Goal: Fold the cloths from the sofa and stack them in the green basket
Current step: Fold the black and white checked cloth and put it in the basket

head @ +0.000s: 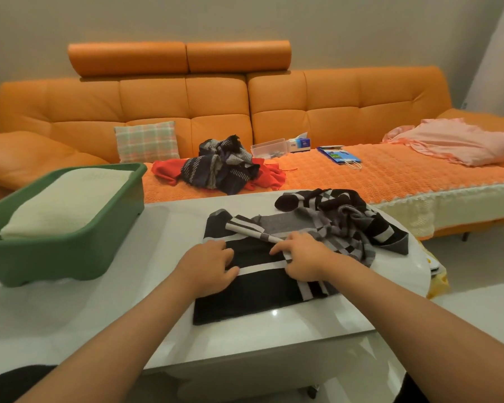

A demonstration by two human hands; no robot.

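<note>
A black, grey and white striped cloth (262, 283) lies on the white table (99, 315), flat near me and bunched up at its far right end. My left hand (207, 266) presses flat on the cloth's left part. My right hand (300, 257) rests beside it, fingers curled and pinching a fold of the cloth. The green basket (56, 257) stands on the table's left side and holds a folded cream cloth (64, 205). On the orange sofa (332, 106) sits a pile of dark patterned cloths (221, 167) on top of a red cloth (166, 170).
A pink cloth (463, 144) lies at the sofa's right end. A plaid cushion (147, 142), a clear plastic box (268, 146), a tissue box (298, 144) and a blue bag (339, 155) are on the seat. The table's right edge curves close to the bunched cloth.
</note>
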